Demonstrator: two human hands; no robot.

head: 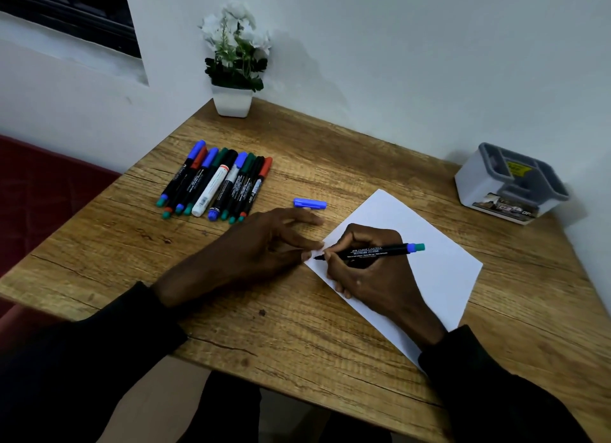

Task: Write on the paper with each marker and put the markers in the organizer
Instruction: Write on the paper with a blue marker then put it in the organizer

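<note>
Marker (380,251) in right fingers (340,241), tip on paper (429,270), left fingers (297,241) flat, yellow label (519,169) in organizer (479,181)

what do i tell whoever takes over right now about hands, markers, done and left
Right hand grips the uncapped marker, tip at the left corner of the paper.
Left hand open, fingertips at the paper's edge.
Blue cap lies on the table beyond the left hand; row of capped markers far left; organizer far right, no markers showing in it.
Done: one marker uncapped; no writing visible.
Left: write with every marker, then organizer.
</note>
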